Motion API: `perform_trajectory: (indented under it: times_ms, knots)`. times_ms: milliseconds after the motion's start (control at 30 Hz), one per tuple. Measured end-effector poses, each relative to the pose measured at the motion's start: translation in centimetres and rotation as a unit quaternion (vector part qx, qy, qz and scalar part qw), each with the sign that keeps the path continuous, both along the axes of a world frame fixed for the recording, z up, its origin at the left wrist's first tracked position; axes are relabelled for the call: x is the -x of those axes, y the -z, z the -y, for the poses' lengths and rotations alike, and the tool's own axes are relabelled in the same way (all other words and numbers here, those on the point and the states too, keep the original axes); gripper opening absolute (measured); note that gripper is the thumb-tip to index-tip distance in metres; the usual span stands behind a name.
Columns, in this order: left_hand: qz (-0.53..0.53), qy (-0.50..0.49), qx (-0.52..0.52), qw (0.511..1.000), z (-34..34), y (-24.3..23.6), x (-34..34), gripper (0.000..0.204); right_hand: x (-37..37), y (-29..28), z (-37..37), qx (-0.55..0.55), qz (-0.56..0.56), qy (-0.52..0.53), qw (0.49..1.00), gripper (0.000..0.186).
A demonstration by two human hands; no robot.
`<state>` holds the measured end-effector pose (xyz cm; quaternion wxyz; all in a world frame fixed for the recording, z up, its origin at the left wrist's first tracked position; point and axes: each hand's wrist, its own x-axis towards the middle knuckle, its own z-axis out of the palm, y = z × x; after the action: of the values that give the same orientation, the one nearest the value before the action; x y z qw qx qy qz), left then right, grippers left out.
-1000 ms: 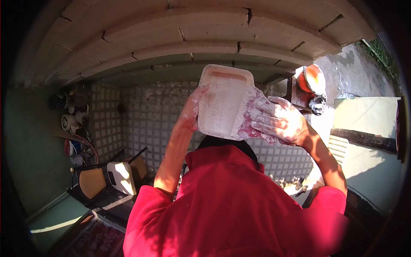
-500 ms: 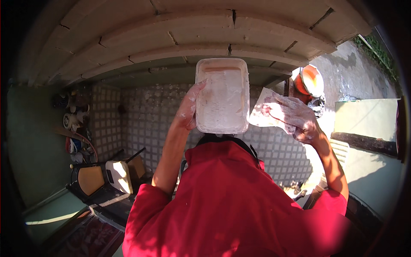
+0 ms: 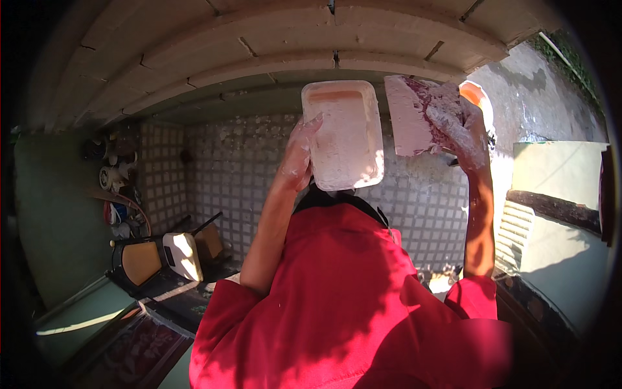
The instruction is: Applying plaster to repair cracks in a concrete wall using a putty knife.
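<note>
A shallow rectangular tray [image 3: 378, 136], pale and coated with whitish paste, is held up in front of me. My left hand [image 3: 299, 155] grips its left side, with the thumb over the rim. To the right of the tray and apart from it, my right hand [image 3: 470, 139] is closed on a flat, squarish spreader [image 3: 407, 120]. Whitish paste with reddish streaks covers the spreader's visible face. Both hands are smeared with the same pale paste. Most of the right fingers blend into the paste, and what lies behind the spreader is hidden.
A pale wall with ridges and dark gaps [image 3: 259, 40] curves across the top. An orange bucket [image 3: 478, 96] stands behind my right hand. Patterned tiled floor [image 3: 240, 162] lies below. Chairs [image 3: 138, 267] are at the lower left, with containers and cables [image 3: 116, 188] beyond them.
My right hand has risen with the spreader and turned it, so its streaked face shows and it sits beside the tray's upper half. The tray has shifted slightly up and right.
</note>
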<state>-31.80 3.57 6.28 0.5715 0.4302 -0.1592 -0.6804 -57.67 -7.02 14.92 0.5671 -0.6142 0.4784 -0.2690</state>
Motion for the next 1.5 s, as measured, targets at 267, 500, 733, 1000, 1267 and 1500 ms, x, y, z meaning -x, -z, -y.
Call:
perform_trajectory:
  times_ms: [267,500,733,1000,1267,1500]
  knots:
    - [0.088,0.007,-0.009,0.996,0.8,-0.7,2.3,0.048,-0.2,-2.2,4.5,0.342,-0.185,-0.215,0.896,0.054]
    - [0.118,0.004,-0.014,0.993,0.7,1.0,3.4,0.044,-1.2,-0.4,6.3,0.299,-0.269,-0.361,0.841,0.047]
    - [0.14,-0.005,-0.064,0.988,1.3,2.0,3.1,0.051,-2.5,2.6,5.5,0.17,-0.319,-0.437,0.824,0.059]
    - [0.105,-0.006,-0.069,0.992,2.4,2.7,-0.2,0.061,-1.8,6.3,5.6,-0.086,-0.12,-0.255,0.956,0.043]
    - [0.054,-0.009,-0.067,0.996,2.6,3.3,-6.4,0.057,-3.7,12.7,2.7,-0.353,0.168,-0.161,0.906,0.034]
    - [-0.034,-0.128,-0.101,0.986,-1.5,10.5,-14.9,0.065,-11.1,15.7,1.8,-0.098,0.375,0.152,0.909,0.04]
